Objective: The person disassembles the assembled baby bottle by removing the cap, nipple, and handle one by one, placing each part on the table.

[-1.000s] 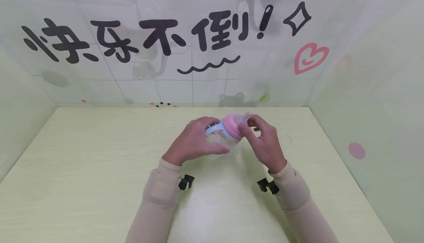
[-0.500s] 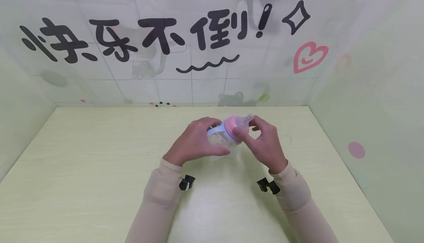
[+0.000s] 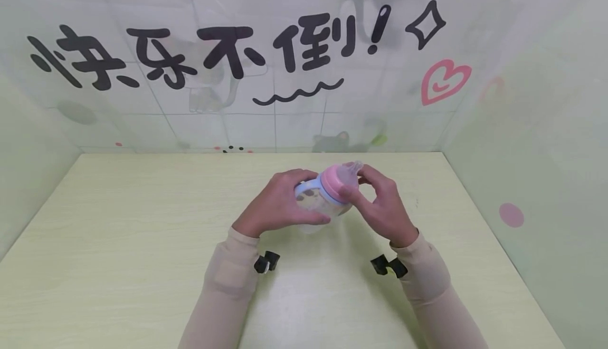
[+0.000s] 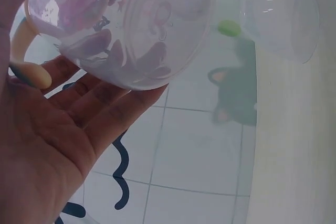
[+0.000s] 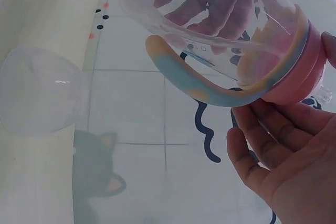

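Observation:
A clear baby bottle [image 3: 313, 201] with a blue-and-cream handle [image 5: 194, 85] is held tilted above the table, its teat [image 3: 352, 168] pointing up and right. My left hand [image 3: 280, 201] grips the bottle's body from the left, thumb in front. In the left wrist view, my left fingers [image 4: 123, 111] support it close to its clear base. My right hand [image 3: 382, 204] pinches the pink screw collar [image 3: 332, 181], thumb on the near side and fingers behind. A clear dome-shaped cover [image 5: 44, 92] sits on the table in both wrist views; in the head view it is hidden.
The pale wooden table [image 3: 142, 243] ends at a glossy back wall [image 3: 247, 130] with black lettering. A side wall [image 3: 537, 190] stands at the right. A black wrist mount [image 3: 267, 262] shows at my left sleeve, another mount [image 3: 388, 266] at my right.
My right thumb and fingers have shifted from around the teat down onto the pink collar. The bottle has turned slightly, showing more of its printed pattern. My left hand has barely moved.

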A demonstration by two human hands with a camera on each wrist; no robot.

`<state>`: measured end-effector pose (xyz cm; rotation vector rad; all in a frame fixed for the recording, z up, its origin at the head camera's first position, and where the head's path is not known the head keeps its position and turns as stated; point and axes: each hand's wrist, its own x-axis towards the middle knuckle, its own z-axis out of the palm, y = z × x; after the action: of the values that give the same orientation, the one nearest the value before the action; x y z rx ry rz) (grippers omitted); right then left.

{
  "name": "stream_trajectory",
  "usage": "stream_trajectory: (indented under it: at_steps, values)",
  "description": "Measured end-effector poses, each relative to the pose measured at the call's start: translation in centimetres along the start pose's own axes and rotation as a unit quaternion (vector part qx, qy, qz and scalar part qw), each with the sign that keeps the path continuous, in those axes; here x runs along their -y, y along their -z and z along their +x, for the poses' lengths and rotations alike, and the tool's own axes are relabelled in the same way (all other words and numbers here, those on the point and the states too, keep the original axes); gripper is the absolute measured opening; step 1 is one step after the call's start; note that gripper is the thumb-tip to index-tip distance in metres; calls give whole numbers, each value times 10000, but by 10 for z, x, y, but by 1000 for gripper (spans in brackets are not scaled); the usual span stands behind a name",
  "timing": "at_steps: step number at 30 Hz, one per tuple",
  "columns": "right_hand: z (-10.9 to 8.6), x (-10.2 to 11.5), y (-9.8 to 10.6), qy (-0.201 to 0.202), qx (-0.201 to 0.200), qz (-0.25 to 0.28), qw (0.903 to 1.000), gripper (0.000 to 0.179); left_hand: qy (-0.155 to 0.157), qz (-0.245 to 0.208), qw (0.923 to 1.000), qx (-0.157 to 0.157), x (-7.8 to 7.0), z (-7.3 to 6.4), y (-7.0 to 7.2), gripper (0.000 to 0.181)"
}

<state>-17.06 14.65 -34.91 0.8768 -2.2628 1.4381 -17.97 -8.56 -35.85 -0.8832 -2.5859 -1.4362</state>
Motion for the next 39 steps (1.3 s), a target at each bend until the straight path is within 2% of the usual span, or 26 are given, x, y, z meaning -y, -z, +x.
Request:
stream_trajectory:
  at_steps: [7, 14, 18, 23, 27, 31, 39]
  values:
    - [0, 2, 5, -117, 517, 696, 9962, 34, -92, -269, 9996, 57, -1, 0, 1, 60]
    - [-1, 1, 6, -228, 614, 765, 9949, 37, -80, -293, 9995, 74, -1, -1, 0, 62]
    - [0, 1, 6, -278, 432, 534, 9972, 34, -41, -136, 9999, 7, 0, 0, -1, 64]
    - [-1, 2, 1, -550, -56, 77, 9984, 39, 62, 288, 9995, -101, 1, 0, -2, 66]
    - [-1, 3, -5, -1034, -448, -291, 9932, 40, 121, 671, 9975, -169, 3, 0, -4, 67]
    - [-1, 4, -8, -1410, -756, -427, 9862, 36, 151, 815, 9964, -196, 2, 0, -5, 66]
    - [-2, 5, -11, -1608, -851, -545, 9818, 31, 158, 873, 9959, -202, 0, 0, -6, 66]
